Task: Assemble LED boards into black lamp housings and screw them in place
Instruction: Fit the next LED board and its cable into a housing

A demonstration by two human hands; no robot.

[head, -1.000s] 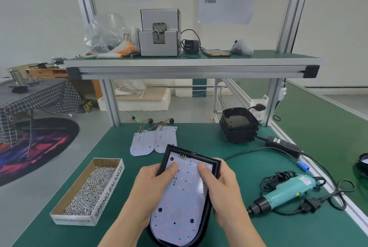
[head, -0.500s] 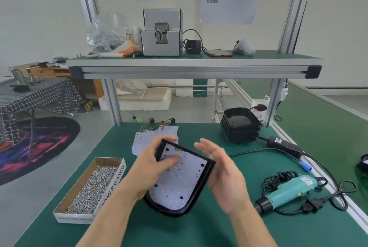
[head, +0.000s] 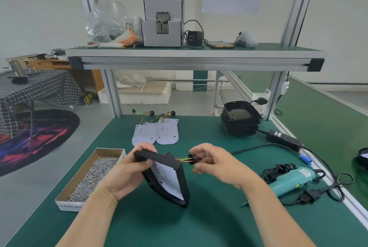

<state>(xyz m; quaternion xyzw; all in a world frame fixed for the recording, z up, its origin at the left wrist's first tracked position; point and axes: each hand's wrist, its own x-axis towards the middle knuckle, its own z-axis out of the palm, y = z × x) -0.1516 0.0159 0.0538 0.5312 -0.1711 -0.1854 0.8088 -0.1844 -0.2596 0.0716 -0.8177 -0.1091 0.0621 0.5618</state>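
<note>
Your left hand grips the tilted lamp housing above mid-bench, hiding part of its LED board. Your right hand pinches the black wire plug at its 3 o'clock. Open bench lies at 6 o'clock.

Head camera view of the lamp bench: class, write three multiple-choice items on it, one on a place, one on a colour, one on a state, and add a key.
1. Where does the box of screws sit?
A. On the table, left of the left hand that holds the housing
B. On the upper shelf
C. On the floor

2. What colour is the electric screwdriver?
A. Red
B. Teal
C. Yellow

3. What is the right hand doing?
A. Lying flat on the table
B. Gripping the screwdriver
C. Pinching the black plug on the coloured wires

Key: 1 A, the box stands on the green table beside the left hand; 2 B, its body is teal; 3 C, thumb and fingers close on the plug.
</note>
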